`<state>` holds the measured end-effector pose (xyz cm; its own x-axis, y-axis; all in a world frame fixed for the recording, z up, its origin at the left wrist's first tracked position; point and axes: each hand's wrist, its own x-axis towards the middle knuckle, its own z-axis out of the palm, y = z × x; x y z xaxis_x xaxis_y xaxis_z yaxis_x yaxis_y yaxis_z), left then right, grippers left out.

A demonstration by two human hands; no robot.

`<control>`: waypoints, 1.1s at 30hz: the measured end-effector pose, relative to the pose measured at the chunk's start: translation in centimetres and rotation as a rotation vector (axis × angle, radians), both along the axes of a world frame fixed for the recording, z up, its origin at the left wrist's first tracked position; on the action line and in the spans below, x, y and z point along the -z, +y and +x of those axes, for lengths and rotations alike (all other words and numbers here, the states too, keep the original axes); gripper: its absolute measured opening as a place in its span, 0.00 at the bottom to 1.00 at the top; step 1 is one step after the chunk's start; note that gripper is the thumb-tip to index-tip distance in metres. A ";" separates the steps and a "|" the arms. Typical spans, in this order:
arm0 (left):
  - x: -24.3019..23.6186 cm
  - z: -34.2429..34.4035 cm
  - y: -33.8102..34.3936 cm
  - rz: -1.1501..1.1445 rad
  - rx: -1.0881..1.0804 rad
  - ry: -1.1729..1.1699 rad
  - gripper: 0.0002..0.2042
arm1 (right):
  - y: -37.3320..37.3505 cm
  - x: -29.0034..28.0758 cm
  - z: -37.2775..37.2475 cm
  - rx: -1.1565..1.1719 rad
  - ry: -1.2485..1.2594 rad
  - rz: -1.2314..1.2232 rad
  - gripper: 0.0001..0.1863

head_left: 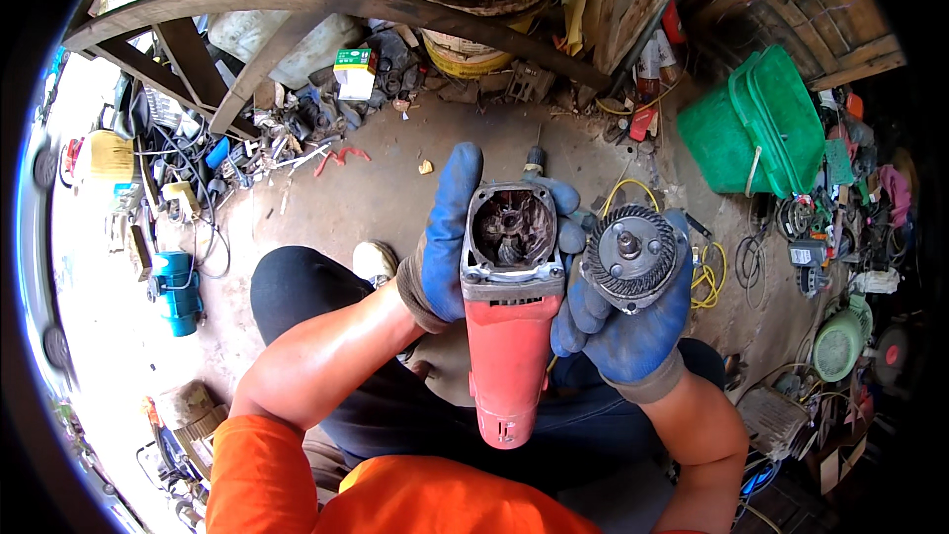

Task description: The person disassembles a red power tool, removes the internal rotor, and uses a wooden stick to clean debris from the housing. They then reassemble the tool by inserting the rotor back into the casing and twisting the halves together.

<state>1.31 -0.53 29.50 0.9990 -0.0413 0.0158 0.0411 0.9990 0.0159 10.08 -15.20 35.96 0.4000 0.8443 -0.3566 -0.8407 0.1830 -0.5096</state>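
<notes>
My left hand [447,237], in a blue and grey glove, grips a red angle grinder [508,356] by its head, fingers closed around it. The open metal gear housing [511,229] faces up, greasy inside. Just to its right, my right hand [633,336], gloved too, has its fingers closed on a detached metal plate carrying a toothed bevel gear [646,262] with a central spindle. The grinder lies upright in the view between my forearms, above my dark-trousered legs.
Curved timber [376,2] crosses the back, with a bucket [465,40] and scrap parts behind. A green bin [727,129] stands right of a yellow cable [710,277]. A teal motor [178,292] sits left on the concrete floor [336,178]. Clutter lines both sides.
</notes>
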 end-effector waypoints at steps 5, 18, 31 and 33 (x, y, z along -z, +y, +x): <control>-0.1 -0.3 0.0 -0.004 -0.017 -0.055 0.41 | 0.7 -0.3 -0.2 -0.014 0.035 -0.083 0.47; -0.7 -0.8 -0.4 -0.010 -0.014 0.098 0.41 | 0.1 2.8 1.9 -0.195 0.153 0.171 0.44; -0.3 -0.9 -0.3 -0.003 -0.004 0.078 0.41 | 0.1 3.4 1.8 -0.189 0.156 0.217 0.41; -0.5 -0.9 -0.3 0.003 -0.013 0.089 0.41 | 0.2 3.2 1.7 -0.180 0.164 0.180 0.41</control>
<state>0.38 -0.78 30.03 0.9969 -0.0286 -0.0732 0.0298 0.9994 0.0154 11.77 -14.95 32.79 0.1872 0.9519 -0.2424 -0.9362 0.0982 -0.3374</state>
